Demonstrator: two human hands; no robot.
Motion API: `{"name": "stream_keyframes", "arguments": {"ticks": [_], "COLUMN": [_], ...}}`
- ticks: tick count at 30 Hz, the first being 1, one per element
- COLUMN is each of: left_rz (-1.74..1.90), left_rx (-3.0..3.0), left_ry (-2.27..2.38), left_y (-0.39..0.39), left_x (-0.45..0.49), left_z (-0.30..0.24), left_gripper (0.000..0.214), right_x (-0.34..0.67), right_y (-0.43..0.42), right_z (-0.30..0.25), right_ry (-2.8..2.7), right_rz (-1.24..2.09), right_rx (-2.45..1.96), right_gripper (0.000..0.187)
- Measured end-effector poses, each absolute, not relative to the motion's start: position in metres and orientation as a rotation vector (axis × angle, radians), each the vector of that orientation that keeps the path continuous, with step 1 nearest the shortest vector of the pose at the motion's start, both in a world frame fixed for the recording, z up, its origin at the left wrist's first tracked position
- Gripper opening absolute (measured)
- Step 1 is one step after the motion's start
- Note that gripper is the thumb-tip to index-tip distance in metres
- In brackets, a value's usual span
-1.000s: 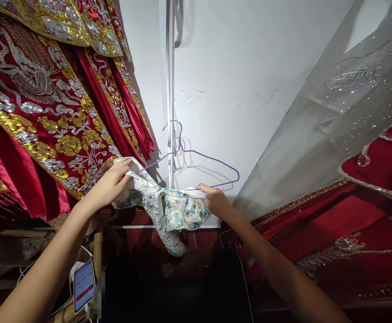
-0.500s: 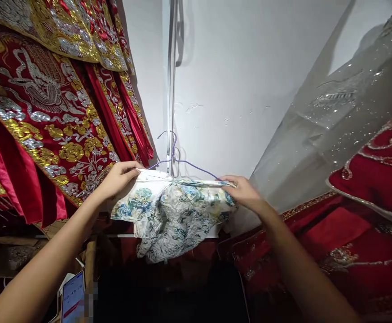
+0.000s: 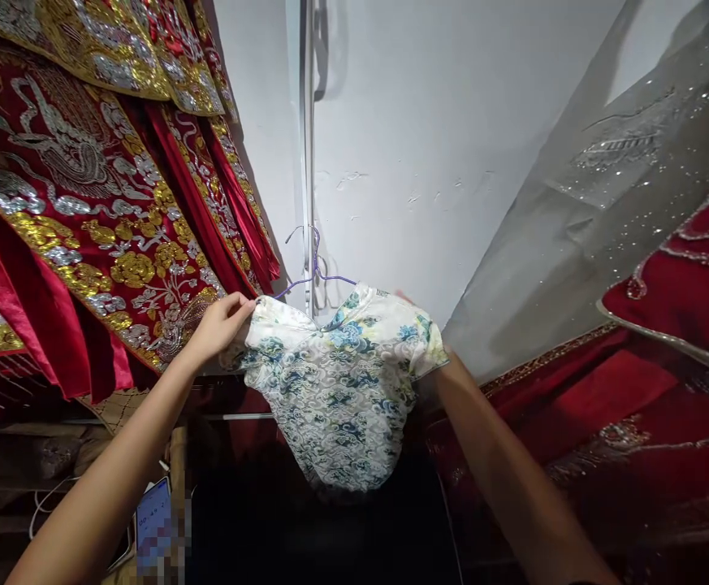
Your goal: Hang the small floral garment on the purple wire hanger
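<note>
A short-sleeved shirt point(image 3: 342, 390) with a blue, green and yellow floral print on white hangs spread over a thin purple hanger point(image 3: 337, 279). My left hand point(image 3: 223, 327) pinches the shirt's left shoulder between thumb and fingers, at the hanger's end. On the other side, the right shoulder and sleeve drape over my right hand point(image 3: 404, 298). Only a blurred bit of its fingers shows above the cloth, so its grip is hidden. The hanger's hook is beside a vertical metal pole point(image 3: 307, 162), and the hanger's right arm is covered by the shirt.
Red garments point(image 3: 128, 203) with gold and silver embroidery hang at left. A sheer sparkling cloth point(image 3: 573, 211) and a red beaded garment point(image 3: 683, 301) are at right. A pale wall point(image 3: 451, 97) stands behind. A phone point(image 3: 153, 524) showing a timer lies at lower left.
The shirt's right shoulder has been pulled up over the hanger, and the bunched front now hangs down unfolded. My right hand has gone behind the cloth; my left hand keeps its pinch.
</note>
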State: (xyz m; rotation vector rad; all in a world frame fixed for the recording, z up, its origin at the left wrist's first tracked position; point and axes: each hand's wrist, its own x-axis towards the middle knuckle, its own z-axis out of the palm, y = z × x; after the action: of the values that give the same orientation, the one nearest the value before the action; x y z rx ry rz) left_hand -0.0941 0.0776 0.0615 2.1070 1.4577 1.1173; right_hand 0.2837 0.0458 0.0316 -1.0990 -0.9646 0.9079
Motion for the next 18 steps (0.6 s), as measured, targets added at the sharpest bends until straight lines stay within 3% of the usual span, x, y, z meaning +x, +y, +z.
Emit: {"name": "stream_keyframes", "arguments": {"ticks": [6,10,13,18], "left_rz": [1.081,1.416,1.650,1.328], "left_rx": [2.245,2.378,2.390,2.266], "left_ry": [1.285,1.405,1.406,1.105], "left_y": [0.077,0.080,0.062,0.023], "left_x": [-0.087,-0.064,-0.048,-0.032], "left_z": [0.070,0.092,0.106,0.107], "left_gripper": [0.033,0.033,0.031,0.027], "right_x": [0.306,0.292,0.276,0.251], "right_y": [0.041,0.031,0.018,0.003], "right_z": [0.041,0.061,0.062,0.046], "right_ry": [-0.873,-0.862,-0.723,-0.496], "right_rz": [1.127,1.150,0.968,0.769], "right_rx": [-1.089,-0.935,-0.965,-1.012], "right_gripper": [0.039,0.044,0.045,0.045]}}
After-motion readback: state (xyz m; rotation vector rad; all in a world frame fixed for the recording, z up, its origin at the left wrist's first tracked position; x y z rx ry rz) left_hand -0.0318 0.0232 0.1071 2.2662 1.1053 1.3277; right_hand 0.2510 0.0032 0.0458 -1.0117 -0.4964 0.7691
